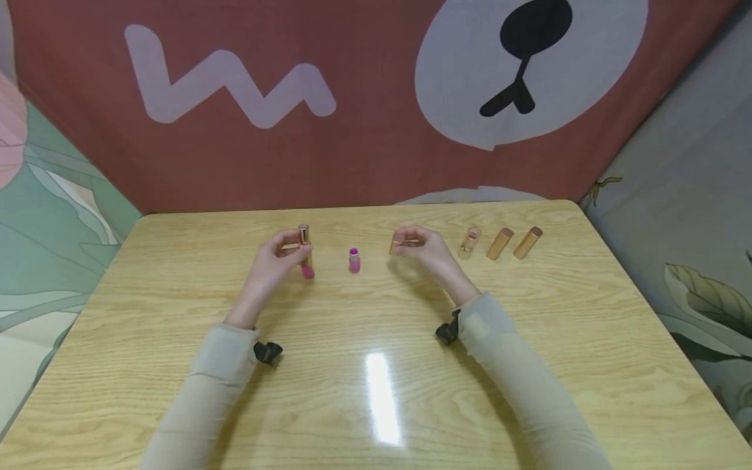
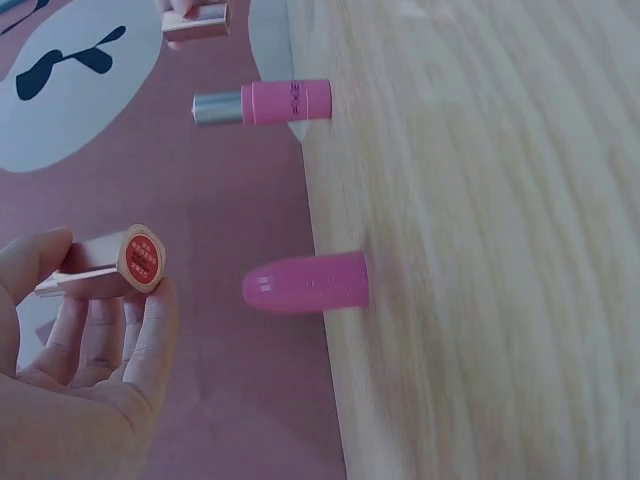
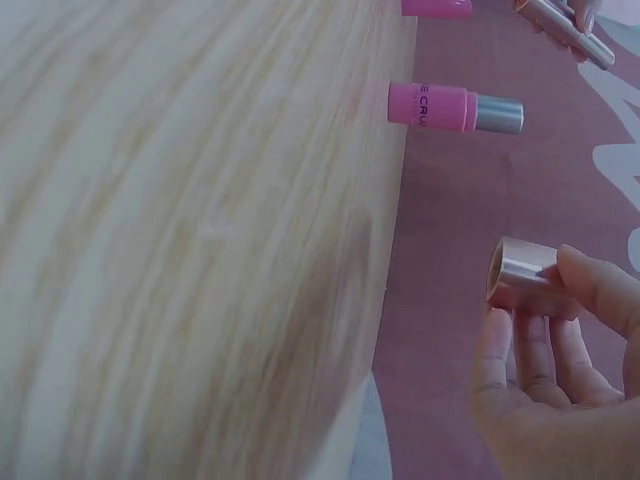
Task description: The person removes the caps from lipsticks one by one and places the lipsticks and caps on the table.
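Observation:
My left hand point(image 1: 275, 258) grips a rose-gold lipstick tube point(image 1: 303, 234) above the table; its red bottom label faces the camera in the left wrist view. Just below it stands a glossy pink lipstick cap point(image 2: 308, 283), upright on the wood. Between the hands, a pink lipstick base point(image 1: 354, 262) with a silver inner collar stands uncapped. My right hand point(image 1: 427, 247) pinches a rose-gold lipstick cap point(image 3: 532, 278) between thumb and fingers, off the table, its hollow end facing down.
Right of the right hand, a clear-cased lipstick point(image 1: 469, 243) and two rose-gold tubes, one nearer point(image 1: 500, 243) and one farther right point(image 1: 527, 243), stand in a row. The wooden table point(image 1: 329, 391) meets a reddish cloth point(image 1: 364, 163) at its back edge.

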Demonstrator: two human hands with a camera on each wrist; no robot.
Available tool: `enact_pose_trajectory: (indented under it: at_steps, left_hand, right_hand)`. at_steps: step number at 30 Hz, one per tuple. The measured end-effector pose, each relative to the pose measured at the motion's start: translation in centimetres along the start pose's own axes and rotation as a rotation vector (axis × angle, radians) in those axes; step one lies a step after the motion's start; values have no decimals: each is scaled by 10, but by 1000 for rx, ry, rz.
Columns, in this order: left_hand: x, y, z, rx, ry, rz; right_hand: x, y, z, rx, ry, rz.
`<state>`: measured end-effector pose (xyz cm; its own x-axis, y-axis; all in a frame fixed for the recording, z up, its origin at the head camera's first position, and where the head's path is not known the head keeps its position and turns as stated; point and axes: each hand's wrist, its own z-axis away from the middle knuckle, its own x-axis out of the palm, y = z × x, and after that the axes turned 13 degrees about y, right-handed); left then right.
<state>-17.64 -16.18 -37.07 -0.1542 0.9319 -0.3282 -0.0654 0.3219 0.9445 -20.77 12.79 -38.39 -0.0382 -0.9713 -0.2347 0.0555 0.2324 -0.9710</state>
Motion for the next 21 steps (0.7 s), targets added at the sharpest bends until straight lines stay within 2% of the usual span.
enact_pose_trajectory:
  at_steps: [8,16,21]
  left_hand:
    - [-11,-4,-1,-16,2,11]
    - [-19,-6,-2,-19,17,-6]
    - [-22,-11,-3,-13,30,29]
  right_hand:
    - [1,0,-1,-40,-4,112]
    - [0,3,-4,-65,-24,162]
    - [0,4,-6,-63,-40,172]
